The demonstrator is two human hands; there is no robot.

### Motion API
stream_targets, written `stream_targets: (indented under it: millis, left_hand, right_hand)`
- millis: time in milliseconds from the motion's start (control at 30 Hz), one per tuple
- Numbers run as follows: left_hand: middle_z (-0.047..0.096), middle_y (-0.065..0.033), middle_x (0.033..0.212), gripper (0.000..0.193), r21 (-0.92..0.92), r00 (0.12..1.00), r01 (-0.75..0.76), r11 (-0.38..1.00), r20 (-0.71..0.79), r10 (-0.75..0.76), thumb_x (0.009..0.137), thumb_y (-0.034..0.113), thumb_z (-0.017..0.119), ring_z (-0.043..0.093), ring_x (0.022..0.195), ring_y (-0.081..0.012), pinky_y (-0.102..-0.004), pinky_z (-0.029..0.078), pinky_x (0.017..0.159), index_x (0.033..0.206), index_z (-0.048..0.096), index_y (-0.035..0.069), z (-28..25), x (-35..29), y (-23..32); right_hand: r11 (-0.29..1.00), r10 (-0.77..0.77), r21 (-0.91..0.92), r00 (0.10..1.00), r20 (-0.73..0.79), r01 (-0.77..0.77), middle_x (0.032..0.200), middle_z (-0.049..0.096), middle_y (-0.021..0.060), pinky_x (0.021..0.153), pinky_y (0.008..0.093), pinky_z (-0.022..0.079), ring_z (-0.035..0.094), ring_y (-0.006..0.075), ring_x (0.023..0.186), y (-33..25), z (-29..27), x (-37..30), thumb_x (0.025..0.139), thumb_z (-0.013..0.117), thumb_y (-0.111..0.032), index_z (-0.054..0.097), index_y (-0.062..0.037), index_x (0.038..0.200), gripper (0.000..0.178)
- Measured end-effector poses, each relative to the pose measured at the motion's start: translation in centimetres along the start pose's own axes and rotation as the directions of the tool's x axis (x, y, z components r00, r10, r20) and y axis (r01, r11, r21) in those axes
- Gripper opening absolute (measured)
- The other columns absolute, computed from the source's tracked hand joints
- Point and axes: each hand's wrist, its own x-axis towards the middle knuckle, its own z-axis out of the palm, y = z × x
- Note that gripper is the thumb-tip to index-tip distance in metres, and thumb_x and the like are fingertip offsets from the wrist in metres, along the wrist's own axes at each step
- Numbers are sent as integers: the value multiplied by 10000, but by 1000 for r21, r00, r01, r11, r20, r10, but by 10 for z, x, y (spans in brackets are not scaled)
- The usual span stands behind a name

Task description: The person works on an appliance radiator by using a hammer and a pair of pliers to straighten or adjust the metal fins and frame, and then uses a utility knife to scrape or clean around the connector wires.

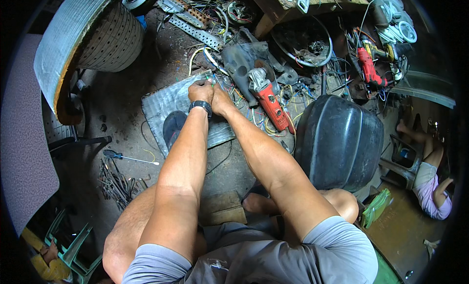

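Note:
My left hand (199,91), with a dark watch (201,106) at its wrist, is closed. Against it, my right hand (222,101) is closed too, the fingers of both meeting. A small green and pale bit shows at the fingertips; what they grip is too small to make out. Both hands are over a worn grey sheet (161,108) on the floor, close to its far edge. My shoe (174,126) rests on the sheet. Just right of the hands lies a red angle grinder (271,105) with a silver head, among loose coloured wires.
A black rounded plastic case (337,142) stands at the right. A blue-handled screwdriver (113,154) and a heap of metal rods (117,181) lie left. Perforated metal strips (195,32) lie at the far side. A red power drill (369,66) is far right; another person (432,186) is beyond.

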Motion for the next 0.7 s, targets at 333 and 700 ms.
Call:
stream_targets:
  millis: [333,700]
  left_hand:
    - [766,-155,949,294,-143,1000,-26,989,-7,25,856,264,797,712,848,-213,-348,547,796,988,775,2,5,16,-20]
    - [767,-154,938,280,-43,1000,8,999,10,-7,840,272,810,720,824,-224,-346,548,792,962,783,21,6,7,-9]
  right_hand:
    - [1000,17,-21,1000,23,-17,1203,625,362,969,510,500,625,482,1143,-12,-1,-3,878,679,-212,416,77,1337,603]
    - [997,59,-41,998,14,-59,1224,608,379,997,526,478,604,491,1180,-2,0,-4,930,580,-174,415,70,1350,513]
